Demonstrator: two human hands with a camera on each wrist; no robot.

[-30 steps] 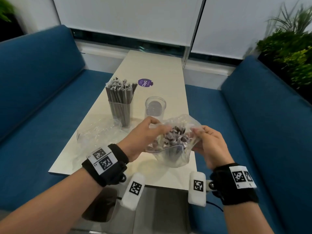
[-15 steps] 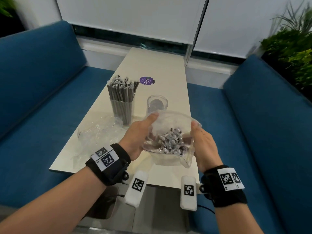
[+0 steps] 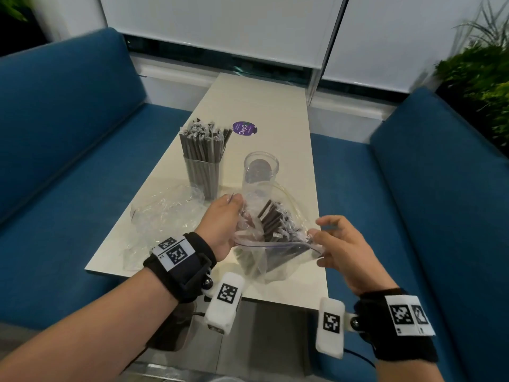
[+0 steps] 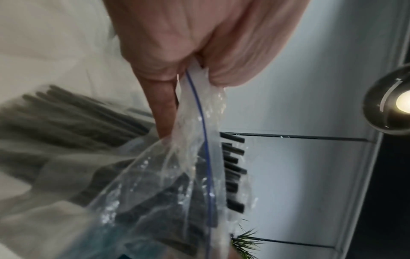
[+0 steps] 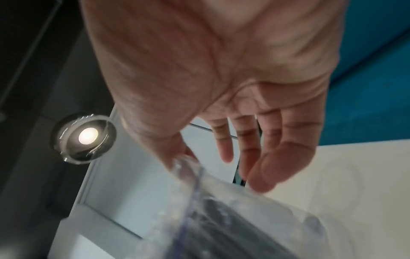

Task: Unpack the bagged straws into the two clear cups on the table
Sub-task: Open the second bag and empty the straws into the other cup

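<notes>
Spent bag (image 3: 162, 216): crumpled clear plastic, counter (image 3: 275, 111) at 9 o'clock of the hands.
Filled cup (image 3: 202, 175): packed with upright dark straws, 11 o'clock.
Empty cup (image 3: 260, 172): clear, 12 o'clock, just beyond the bag.
Zip bag (image 3: 272, 252): mouth open, straws (image 3: 271, 219) inside, held above the counter's near end.
Left hand (image 3: 223, 221): thumb and fingers pinching the bag's left lip.
Right hand (image 3: 341, 249): fingers spread and relaxed beside the right lip; whether the thumb nips it cannot be told.
Handling advice: keep the mouth wide, gather the straws as one bundle, lift ends-up, lower into the empty cup.
</notes>
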